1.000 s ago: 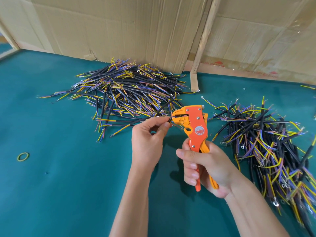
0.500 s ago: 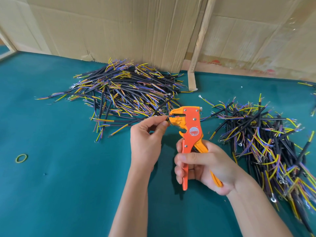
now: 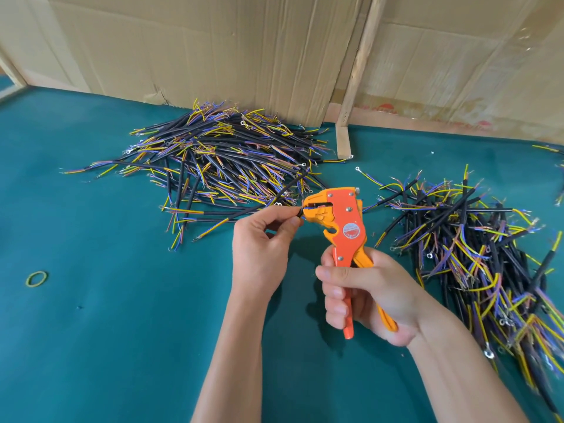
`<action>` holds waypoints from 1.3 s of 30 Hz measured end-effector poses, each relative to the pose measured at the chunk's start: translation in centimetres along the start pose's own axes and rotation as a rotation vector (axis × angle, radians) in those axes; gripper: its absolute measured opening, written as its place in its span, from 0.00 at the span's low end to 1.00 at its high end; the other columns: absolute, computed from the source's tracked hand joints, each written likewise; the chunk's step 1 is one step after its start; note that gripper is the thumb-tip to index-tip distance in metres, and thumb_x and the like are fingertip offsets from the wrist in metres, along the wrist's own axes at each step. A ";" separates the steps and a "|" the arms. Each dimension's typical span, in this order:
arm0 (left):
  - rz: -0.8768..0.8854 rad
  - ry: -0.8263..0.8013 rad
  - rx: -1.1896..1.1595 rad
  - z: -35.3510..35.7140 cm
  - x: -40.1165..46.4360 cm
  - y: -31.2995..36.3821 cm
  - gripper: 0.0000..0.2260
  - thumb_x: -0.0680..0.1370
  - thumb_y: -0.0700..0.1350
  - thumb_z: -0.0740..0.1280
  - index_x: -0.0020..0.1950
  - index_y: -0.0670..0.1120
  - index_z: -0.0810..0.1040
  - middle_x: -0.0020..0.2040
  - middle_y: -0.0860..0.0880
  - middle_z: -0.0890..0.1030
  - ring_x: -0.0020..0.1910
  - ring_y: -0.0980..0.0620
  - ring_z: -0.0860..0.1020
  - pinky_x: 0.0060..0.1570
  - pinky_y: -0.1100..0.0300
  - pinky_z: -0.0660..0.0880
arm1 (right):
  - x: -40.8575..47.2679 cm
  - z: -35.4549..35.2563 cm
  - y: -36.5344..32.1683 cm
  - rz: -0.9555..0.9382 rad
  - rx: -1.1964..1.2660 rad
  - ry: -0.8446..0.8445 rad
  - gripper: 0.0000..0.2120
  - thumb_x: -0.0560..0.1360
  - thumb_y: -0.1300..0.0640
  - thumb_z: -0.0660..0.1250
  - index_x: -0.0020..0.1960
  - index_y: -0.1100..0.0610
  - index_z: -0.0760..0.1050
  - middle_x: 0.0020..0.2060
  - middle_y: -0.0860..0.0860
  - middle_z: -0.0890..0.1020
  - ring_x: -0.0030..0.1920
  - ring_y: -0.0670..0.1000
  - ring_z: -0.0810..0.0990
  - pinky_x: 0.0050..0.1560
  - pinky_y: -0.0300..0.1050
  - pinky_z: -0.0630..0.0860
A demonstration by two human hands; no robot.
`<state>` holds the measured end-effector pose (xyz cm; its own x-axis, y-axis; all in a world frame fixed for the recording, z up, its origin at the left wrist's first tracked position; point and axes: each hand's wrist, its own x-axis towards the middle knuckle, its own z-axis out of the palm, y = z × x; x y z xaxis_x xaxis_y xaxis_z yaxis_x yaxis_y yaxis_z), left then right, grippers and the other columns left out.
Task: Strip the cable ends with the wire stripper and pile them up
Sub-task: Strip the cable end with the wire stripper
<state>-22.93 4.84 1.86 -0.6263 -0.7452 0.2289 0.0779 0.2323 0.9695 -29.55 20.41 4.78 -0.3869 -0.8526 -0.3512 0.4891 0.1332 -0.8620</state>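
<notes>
My right hand [image 3: 366, 294] grips the handles of an orange wire stripper [image 3: 341, 221], held upright with its jaws pointing left. My left hand [image 3: 262, 242] pinches a black cable [image 3: 274, 196] between thumb and fingers right at the jaws, and the cable's end sits inside them. The rest of that cable arcs up and back over the left pile. A big pile of black cables with yellow, blue and purple wire ends [image 3: 219, 160] lies behind my left hand. A second such pile [image 3: 476, 257] lies to the right of the stripper.
Everything rests on a teal felt table [image 3: 122, 331]. Cardboard sheets [image 3: 244, 50] and a wooden strip [image 3: 351, 96] stand along the far edge. A yellow-green rubber band [image 3: 37, 278] lies at the left. A few stray cables [image 3: 552, 151] show at the far right edge.
The stripper's handles were squeezed together a second ago and have since spread apart. Both hands have stayed in place with the cable end at the jaws.
</notes>
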 end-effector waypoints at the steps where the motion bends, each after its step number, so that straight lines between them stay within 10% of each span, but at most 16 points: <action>1: 0.006 -0.001 0.005 0.0 0.0 0.1 0.17 0.76 0.36 0.72 0.41 0.60 0.84 0.39 0.55 0.86 0.38 0.56 0.81 0.44 0.61 0.77 | 0.1 0.0 0.0 -0.002 0.009 0.019 0.10 0.71 0.62 0.75 0.41 0.57 0.73 0.30 0.55 0.69 0.26 0.55 0.69 0.29 0.47 0.70; 13: 0.023 0.061 -0.063 0.6 0.0 0.1 0.13 0.76 0.36 0.73 0.44 0.56 0.85 0.35 0.60 0.82 0.34 0.62 0.76 0.40 0.65 0.75 | -0.6 -0.8 -0.6 -0.114 0.093 -0.047 0.15 0.71 0.65 0.73 0.57 0.62 0.77 0.45 0.67 0.80 0.42 0.65 0.81 0.46 0.60 0.81; 39: -0.096 0.069 -0.195 0.3 -0.1 0.7 0.12 0.71 0.36 0.78 0.43 0.54 0.88 0.37 0.52 0.85 0.37 0.56 0.80 0.41 0.61 0.75 | -0.8 -1.2 -0.6 -0.073 -0.100 -0.005 0.11 0.70 0.65 0.74 0.52 0.61 0.79 0.40 0.66 0.78 0.39 0.65 0.79 0.43 0.59 0.80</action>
<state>-23.10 5.26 2.52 -0.5836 -0.8009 0.1341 0.1735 0.0384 0.9841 -30.51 21.66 5.15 -0.4141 -0.8645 -0.2848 0.3791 0.1207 -0.9174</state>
